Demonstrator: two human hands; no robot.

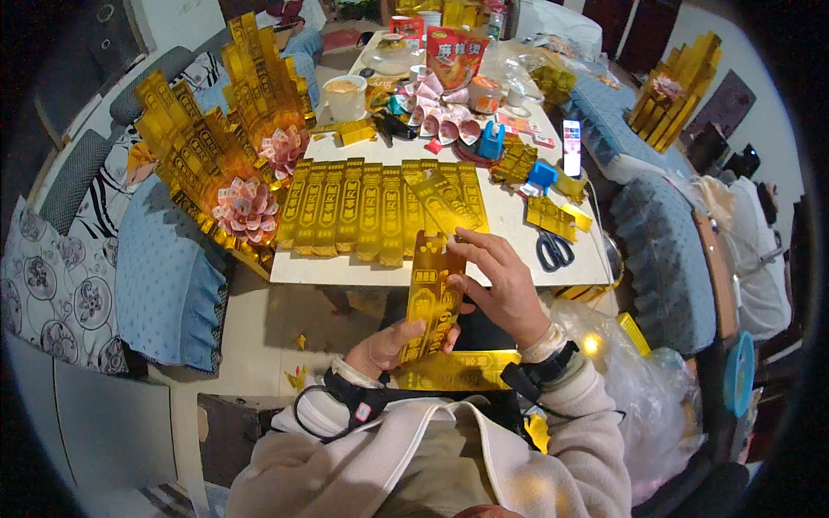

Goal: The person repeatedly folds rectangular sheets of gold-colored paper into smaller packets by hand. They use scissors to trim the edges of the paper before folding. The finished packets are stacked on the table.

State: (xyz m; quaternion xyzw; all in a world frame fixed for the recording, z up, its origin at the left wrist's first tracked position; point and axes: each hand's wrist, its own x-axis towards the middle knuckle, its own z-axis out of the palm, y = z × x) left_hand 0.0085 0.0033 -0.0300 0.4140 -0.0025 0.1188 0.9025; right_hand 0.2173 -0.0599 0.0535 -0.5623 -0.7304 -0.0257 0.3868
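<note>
My left hand (392,343) grips the lower part of a long gold foil paper box (432,285), tilted upright over the table's front edge. My right hand (495,278) is at the box's upper right end, thumb and fingers touching it near a small whitish piece. Behind the box, a printed gold foil sheet (447,202) lies aslant over a row of several narrow gold foil bars (369,207) on the white table (311,273). Another gold foil piece (476,368) lies across my lap. Black-handled scissors (554,251) rest near the table's right front corner.
Tall gold foil fans with pink paper flowers (246,208) stand at left. Farther back are blue tape dispensers (492,141), a phone (572,147), a white tub (345,97) and a red food packet (453,58). Blue-covered seats flank the table; plastic bags (635,388) lie at right.
</note>
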